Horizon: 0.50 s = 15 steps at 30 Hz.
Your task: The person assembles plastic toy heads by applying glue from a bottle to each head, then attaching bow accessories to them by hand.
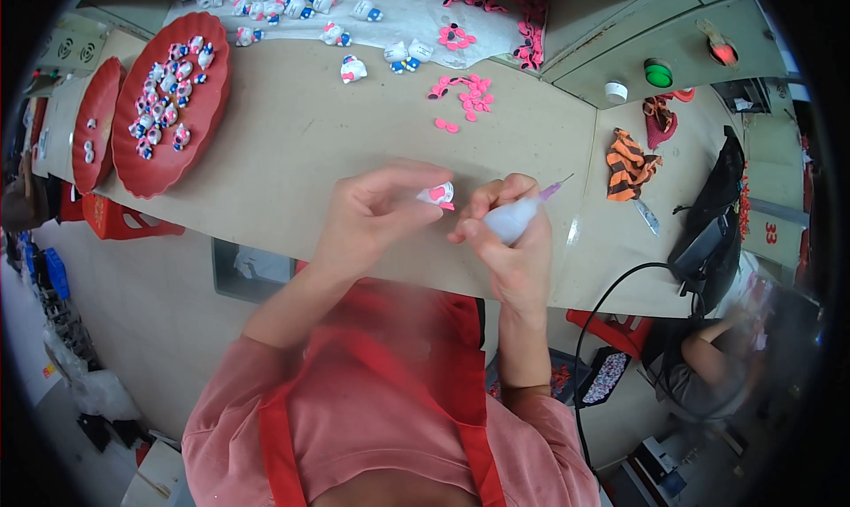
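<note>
Pinched between the fingertips of my left hand (367,210) is a small white toy figurine (436,193) with pink parts. Close on its right, my right hand (516,263) wraps round a soft translucent squeeze bottle (512,221). The bottle's purple needle tip (551,191) points up and to the right, away from the figurine. Whether the right fingertips also pinch a small piece cannot be made out. Just beyond the hands, several small pink pieces (475,96) lie loose on the table (292,126).
Several figurines (367,11) rest on a white sheet at the back. A scalloped red plate (181,175) of figurines and a smaller red plate (99,100) stand left. At right are an orange-black striped cloth (627,166), a black bag (713,241) and a cable. Another person (708,370) sits lower right.
</note>
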Motion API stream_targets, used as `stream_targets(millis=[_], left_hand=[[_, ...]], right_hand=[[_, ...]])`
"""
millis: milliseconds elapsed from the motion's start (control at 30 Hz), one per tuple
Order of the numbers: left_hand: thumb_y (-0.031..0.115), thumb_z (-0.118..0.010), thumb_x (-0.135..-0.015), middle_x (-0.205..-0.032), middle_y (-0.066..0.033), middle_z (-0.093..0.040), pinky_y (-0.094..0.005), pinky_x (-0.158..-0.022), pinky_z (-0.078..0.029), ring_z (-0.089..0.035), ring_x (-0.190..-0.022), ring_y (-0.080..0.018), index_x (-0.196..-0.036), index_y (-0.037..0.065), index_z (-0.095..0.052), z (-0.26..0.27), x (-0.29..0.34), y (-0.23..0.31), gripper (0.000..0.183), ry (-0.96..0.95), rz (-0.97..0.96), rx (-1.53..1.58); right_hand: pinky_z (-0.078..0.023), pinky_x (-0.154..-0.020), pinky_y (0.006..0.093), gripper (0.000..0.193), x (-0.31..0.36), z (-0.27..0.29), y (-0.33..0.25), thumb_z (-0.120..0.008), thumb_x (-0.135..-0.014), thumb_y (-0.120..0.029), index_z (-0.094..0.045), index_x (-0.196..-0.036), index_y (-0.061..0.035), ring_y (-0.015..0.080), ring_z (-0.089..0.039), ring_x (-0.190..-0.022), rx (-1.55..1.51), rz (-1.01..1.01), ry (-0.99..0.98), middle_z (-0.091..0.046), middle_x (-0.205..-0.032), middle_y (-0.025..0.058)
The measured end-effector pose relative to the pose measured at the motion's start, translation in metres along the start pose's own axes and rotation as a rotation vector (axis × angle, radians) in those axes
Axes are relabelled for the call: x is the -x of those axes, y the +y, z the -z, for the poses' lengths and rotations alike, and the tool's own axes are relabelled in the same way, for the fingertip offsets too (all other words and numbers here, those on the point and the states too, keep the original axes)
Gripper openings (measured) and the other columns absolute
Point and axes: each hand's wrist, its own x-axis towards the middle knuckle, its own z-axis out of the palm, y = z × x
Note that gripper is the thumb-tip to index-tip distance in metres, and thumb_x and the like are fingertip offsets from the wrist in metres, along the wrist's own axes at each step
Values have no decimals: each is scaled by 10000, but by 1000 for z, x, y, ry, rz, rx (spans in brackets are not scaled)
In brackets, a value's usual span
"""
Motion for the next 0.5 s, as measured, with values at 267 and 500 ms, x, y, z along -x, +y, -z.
stream_targets(millis=[267,500], left_hand=[[-27,-590,-791,-1017,-100,-601,-261,-763,-481,-589,-904,-151,-1029,-20,-597,-9,6,4,238,25,-115,-50],[-30,-607,-773,-992,-107,-611,-269,-743,-491,-598,-892,-160,-1020,-22,-599,-10,6,1,247,1,-150,-11]], right_hand=[[-447,-597,208,242,1,-13,-7,-697,-699,39,-551,-881,-25,65,-538,-684,307,6,84,-569,-769,9],[-463,-580,223,190,0,-16,-10,-667,-721,47,-570,-879,6,96,-566,-663,219,-28,57,-594,-795,55]])
